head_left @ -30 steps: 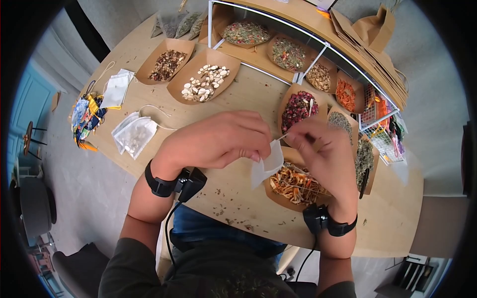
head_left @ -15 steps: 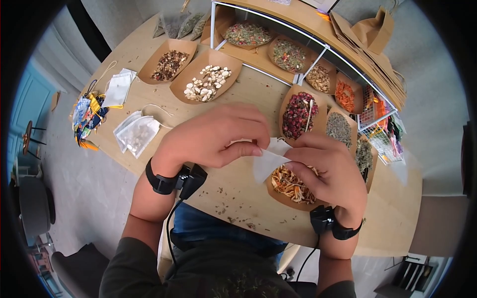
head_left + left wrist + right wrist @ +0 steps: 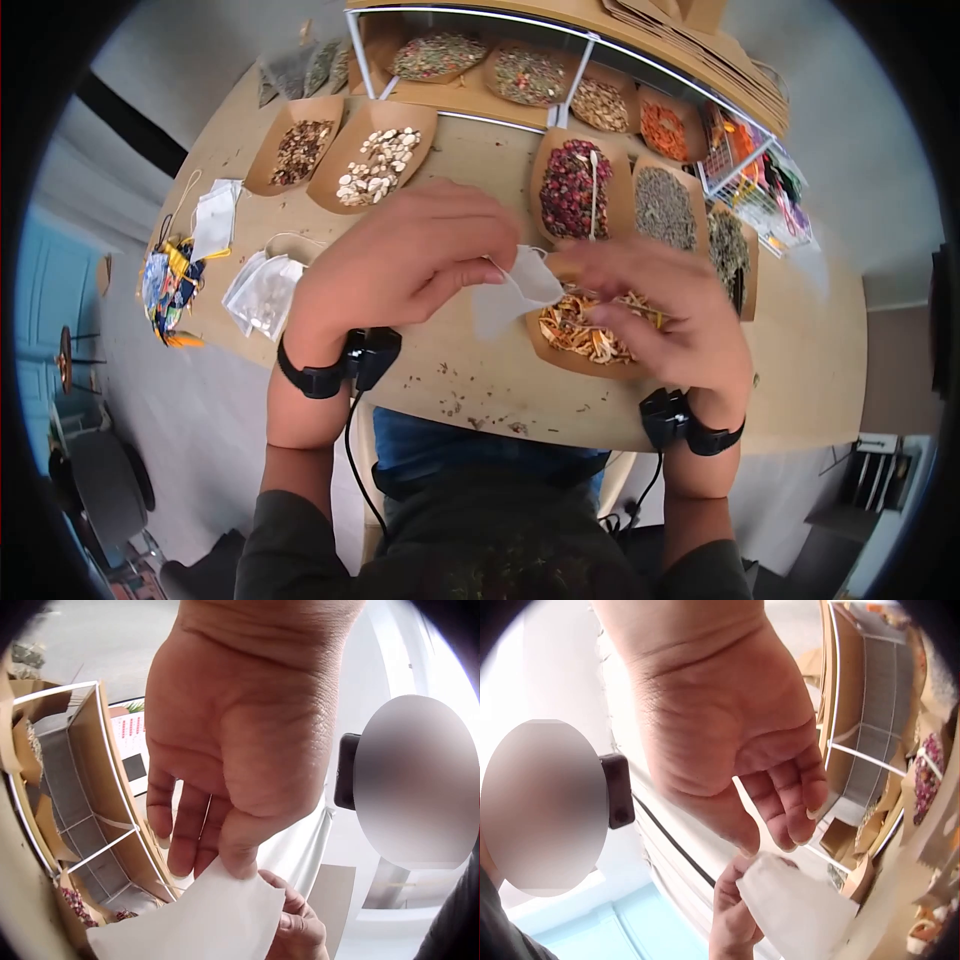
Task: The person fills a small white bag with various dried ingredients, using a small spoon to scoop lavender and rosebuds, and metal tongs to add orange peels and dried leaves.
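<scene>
My left hand [image 3: 415, 255] pinches a small white drawstring pouch [image 3: 532, 280] by its edge, thumb against the bent fingers. The pouch hangs with its mouth partly spread, a thin cord at its top. Close at its right side is my right hand [image 3: 675, 310], blurred, with thumb and fingers apart. In the right wrist view the right thumb's tip overlaps the pouch's top corner [image 3: 769, 874], and the fingers are loosely bent. Below the hands, a paper tray of orange and pale dried strips [image 3: 580, 335] is partly covered by the right hand.
Paper trays hold rosebuds [image 3: 570, 195], grey-green herb [image 3: 665, 210], white slices [image 3: 380, 165] and brown pieces [image 3: 300, 150]. A white-framed shelf [image 3: 590, 70] stands behind. Left are a filled white pouch [image 3: 265, 295], flat pouches [image 3: 215, 220] and patterned fabric pouches [image 3: 175, 285]. Crumbs lie along the front edge.
The right hand has gone from pinching the pouch's edge to standing spread beside it. The left hand keeps its pinch. The head view has shifted, moving the scene within the frame.
</scene>
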Demonstrator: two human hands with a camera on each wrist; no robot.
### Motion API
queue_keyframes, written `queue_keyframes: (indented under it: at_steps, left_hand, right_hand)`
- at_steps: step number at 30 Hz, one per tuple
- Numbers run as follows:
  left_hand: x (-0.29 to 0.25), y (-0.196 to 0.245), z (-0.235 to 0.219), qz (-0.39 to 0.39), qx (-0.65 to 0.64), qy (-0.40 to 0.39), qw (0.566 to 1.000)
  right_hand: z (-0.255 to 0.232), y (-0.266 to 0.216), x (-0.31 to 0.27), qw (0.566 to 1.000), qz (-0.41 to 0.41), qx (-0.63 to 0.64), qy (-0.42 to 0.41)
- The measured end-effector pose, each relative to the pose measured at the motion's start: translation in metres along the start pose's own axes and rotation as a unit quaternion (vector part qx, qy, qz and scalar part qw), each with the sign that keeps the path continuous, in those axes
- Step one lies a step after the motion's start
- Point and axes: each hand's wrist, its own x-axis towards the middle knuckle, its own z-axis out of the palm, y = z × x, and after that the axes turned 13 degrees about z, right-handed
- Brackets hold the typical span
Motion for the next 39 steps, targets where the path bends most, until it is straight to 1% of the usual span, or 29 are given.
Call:
queue_keyframes:
  at_steps: [2, 3, 4, 5, 6, 7, 8, 10, 12, 14, 15, 17, 18, 20, 21, 23, 27, 29, 30, 32, 36, 38, 39]
  left_hand:
    - [0.003, 0.002, -0.007, 0.001, 0.049, -0.052, 0.997]
    - [0.003, 0.001, -0.007, 0.005, 0.045, -0.055, 0.997]
    - [0.002, 0.000, -0.008, -0.010, 0.064, -0.077, 0.995]
    - [0.001, -0.001, -0.007, -0.026, 0.084, -0.096, 0.991]
    - [0.000, -0.003, -0.005, -0.023, 0.081, -0.097, 0.992]
    - [-0.001, -0.006, -0.002, -0.034, 0.069, -0.104, 0.992]
    - [-0.001, -0.008, 0.001, -0.045, 0.055, -0.111, 0.991]
    - [-0.001, -0.006, 0.005, -0.042, 0.046, -0.112, 0.992]
    - [-0.002, -0.005, 0.006, -0.042, 0.044, -0.112, 0.992]
    - [-0.006, -0.006, 0.006, -0.047, 0.026, -0.100, 0.994]
    - [-0.008, -0.007, 0.006, -0.048, 0.027, -0.100, 0.993]
    - [-0.011, -0.009, 0.007, -0.046, 0.030, -0.095, 0.994]
    - [-0.012, -0.009, 0.008, -0.049, 0.030, -0.093, 0.994]
    - [-0.011, -0.008, 0.011, -0.047, 0.031, -0.098, 0.994]
    - [-0.010, -0.007, 0.013, -0.049, 0.031, -0.097, 0.994]
    - [-0.010, -0.005, 0.015, -0.045, 0.029, -0.090, 0.994]
    - [-0.012, -0.006, 0.018, -0.041, 0.024, -0.086, 0.995]
    - [-0.013, -0.007, 0.018, -0.047, 0.024, -0.091, 0.994]
    - [-0.013, -0.008, 0.017, -0.048, 0.026, -0.091, 0.994]
    - [-0.013, -0.008, 0.018, -0.044, 0.023, -0.088, 0.995]
    - [-0.012, -0.008, 0.020, -0.047, 0.026, -0.097, 0.994]
    - [-0.013, -0.009, 0.021, -0.041, 0.032, -0.089, 0.995]
    - [-0.013, -0.009, 0.021, -0.041, 0.031, -0.089, 0.995]
  right_hand:
    - [-0.015, 0.006, -0.018, 0.995, 0.056, -0.011, 0.087]
    - [-0.016, 0.006, -0.025, 0.992, 0.089, 0.008, 0.089]
    - [-0.021, 0.015, -0.037, 0.991, 0.094, 0.008, 0.094]
    - [-0.030, 0.034, -0.054, 0.987, 0.097, -0.104, 0.081]
    - [-0.034, 0.047, -0.067, 0.970, 0.099, -0.214, 0.066]
    - [-0.029, 0.048, -0.073, 0.967, 0.145, -0.206, 0.047]
    - [-0.024, 0.051, -0.077, 0.965, 0.151, -0.207, 0.049]
    - [-0.013, 0.055, -0.082, 0.950, 0.172, -0.253, 0.059]
    - [-0.009, 0.060, -0.084, 0.945, 0.184, -0.261, 0.067]
    - [-0.008, 0.064, -0.083, 0.930, 0.199, -0.301, 0.067]
    - [-0.009, 0.064, -0.082, 0.931, 0.199, -0.300, 0.067]
    - [-0.015, 0.062, -0.081, 0.951, 0.168, -0.255, 0.050]
    - [-0.019, 0.060, -0.079, 0.951, 0.167, -0.256, 0.046]
    - [-0.025, 0.055, -0.076, 0.966, 0.156, -0.204, 0.031]
    - [-0.026, 0.051, -0.075, 0.966, 0.155, -0.205, 0.029]
    - [-0.024, 0.043, -0.074, 0.969, 0.202, -0.126, 0.065]
    - [-0.014, 0.026, -0.058, 0.965, 0.187, -0.157, 0.093]
    - [-0.010, 0.025, -0.053, 0.951, 0.204, -0.224, 0.054]
    - [-0.008, 0.024, -0.051, 0.952, 0.203, -0.224, 0.053]
    - [-0.004, 0.023, -0.048, 0.945, 0.183, -0.269, 0.041]
    - [0.015, 0.022, -0.042, 0.949, 0.168, -0.263, 0.053]
    - [0.017, 0.028, -0.043, 0.936, 0.201, -0.288, -0.003]
    - [0.015, 0.027, -0.045, 0.936, 0.202, -0.288, -0.003]
